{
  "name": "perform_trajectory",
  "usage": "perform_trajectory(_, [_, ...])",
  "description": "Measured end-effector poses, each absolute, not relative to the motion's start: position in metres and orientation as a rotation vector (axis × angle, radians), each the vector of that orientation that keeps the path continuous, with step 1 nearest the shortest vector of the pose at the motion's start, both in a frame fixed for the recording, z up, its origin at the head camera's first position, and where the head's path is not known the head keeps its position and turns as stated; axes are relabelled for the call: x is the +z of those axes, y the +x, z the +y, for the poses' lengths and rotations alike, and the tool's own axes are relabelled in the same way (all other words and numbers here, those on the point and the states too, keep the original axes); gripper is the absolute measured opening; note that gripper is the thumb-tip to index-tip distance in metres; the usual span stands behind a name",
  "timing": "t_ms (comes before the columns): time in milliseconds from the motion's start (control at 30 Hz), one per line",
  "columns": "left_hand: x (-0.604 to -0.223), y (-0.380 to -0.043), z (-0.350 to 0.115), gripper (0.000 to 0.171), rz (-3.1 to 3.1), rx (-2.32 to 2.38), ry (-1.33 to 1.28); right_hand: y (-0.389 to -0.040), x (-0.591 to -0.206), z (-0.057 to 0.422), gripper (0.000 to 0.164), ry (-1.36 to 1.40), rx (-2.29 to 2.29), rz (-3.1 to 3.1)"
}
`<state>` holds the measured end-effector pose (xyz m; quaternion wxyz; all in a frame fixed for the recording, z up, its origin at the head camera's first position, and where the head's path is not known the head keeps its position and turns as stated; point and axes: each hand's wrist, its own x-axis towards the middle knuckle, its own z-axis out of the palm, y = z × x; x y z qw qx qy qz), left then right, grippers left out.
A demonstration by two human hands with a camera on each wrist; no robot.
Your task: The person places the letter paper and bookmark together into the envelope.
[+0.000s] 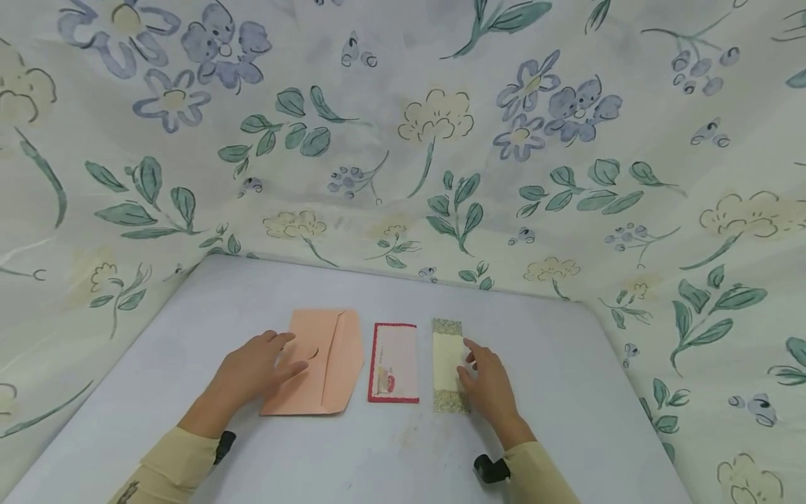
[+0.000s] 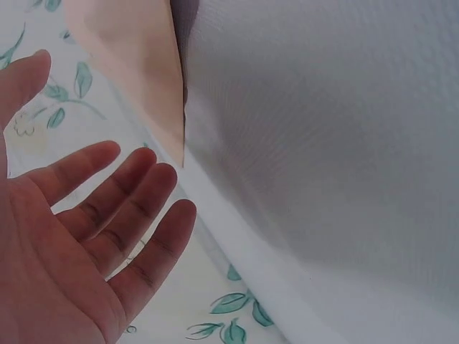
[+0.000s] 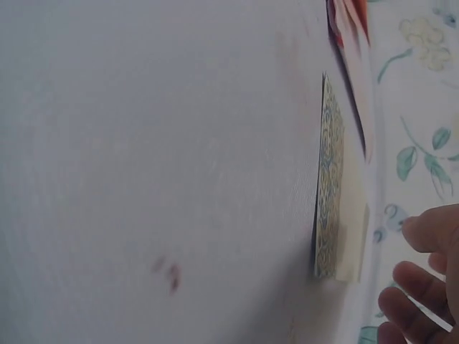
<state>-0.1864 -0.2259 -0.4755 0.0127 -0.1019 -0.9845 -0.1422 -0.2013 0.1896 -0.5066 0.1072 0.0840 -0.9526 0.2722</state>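
A peach envelope point(image 1: 327, 364) with its flap open lies on the white table point(image 1: 378, 455). My left hand point(image 1: 271, 364) is spread over its left half. The left wrist view shows that hand point(image 2: 93, 229) with straight fingers, the palm clear of the envelope point(image 2: 136, 64). Right of the envelope lies a red-bordered card point(image 1: 394, 362). Beyond it lies a cream paper strip point(image 1: 447, 364) with patterned ends. My right hand point(image 1: 485, 378) sits at the strip's right edge, fingers relaxed. In the right wrist view the fingertips point(image 3: 419, 297) are just beside the strip point(image 3: 333, 208), holding nothing.
A floral cloth point(image 1: 403, 140) hangs behind the table and down both sides. The table's back edge runs just behind the three papers. Bare tabletop lies in front of the papers and to the right of the strip.
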Motion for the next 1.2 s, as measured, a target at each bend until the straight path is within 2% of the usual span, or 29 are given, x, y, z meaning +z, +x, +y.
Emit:
perform_trajectory(300, [-0.472, -0.188, -0.220, 0.068, -3.101, -0.429, -0.320, -0.206, -0.503, 0.177, 0.053, 0.310, 0.786, -2.794])
perform_trajectory(767, [-0.476, -0.187, -0.201, 0.079, -3.018, -0.330, -0.370, -0.203, -0.507, 0.163, 0.055, 0.299, 0.803, -2.836])
perform_trajectory(1067, [-0.476, -0.184, -0.186, 0.070, -2.996, -0.360, -0.402, -0.203, -0.508, 0.146, 0.057, 0.264, 0.824, -2.874])
perform_trajectory(1200, [-0.477, -0.182, -0.181, 0.075, -3.013, -0.405, -0.383, -0.202, -0.507, 0.139, 0.059, 0.238, 0.832, -2.903])
